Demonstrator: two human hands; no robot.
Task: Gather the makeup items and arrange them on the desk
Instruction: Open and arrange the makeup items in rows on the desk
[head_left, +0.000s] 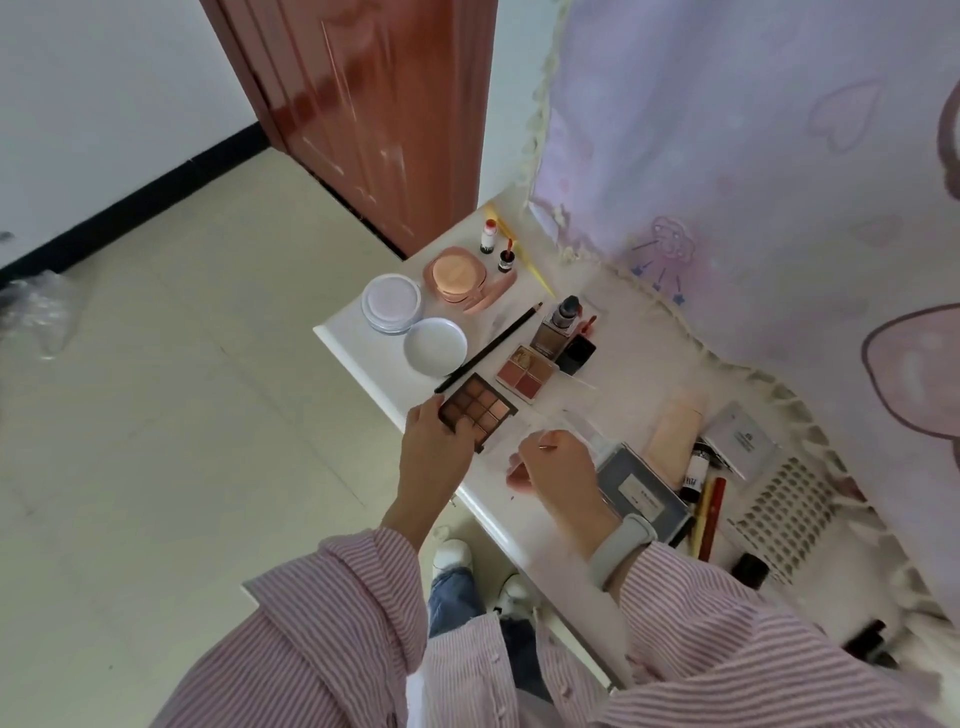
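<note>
Far left: crumpled clear plastic lying on the floor, well off the desk. Brown door sitting behind the desk's far corner.

On the desk, left end: round white jar with its lid lying just beside it, touching or nearly. Behind them a pink compact sitting open, then a small white bottle and a small dark bottle standing upright. Black pencil lying diagonal, long axis running from near-left to far-right, tip pointing toward the foundation bottle.

Left hand is gripping the brown nine-pan palette by its near-left corner, thumb across the pans; palette sitting rotated like a diamond near the desk's front edge, one corner pointing away from the person. Four-pan blush palette lying just behind it, apart.

Right hand is curling over something thin with a reddish tip; can't tell what, grip closed narrow on it. Grey wristband on that wrist.

Right of it, crowding the space: grey flat box, beige tube, white card box, red and yellow sticks lying with long axes running near to far, perforated white tray, dark cap. Lilac curtain hanging along the desk's back
</note>
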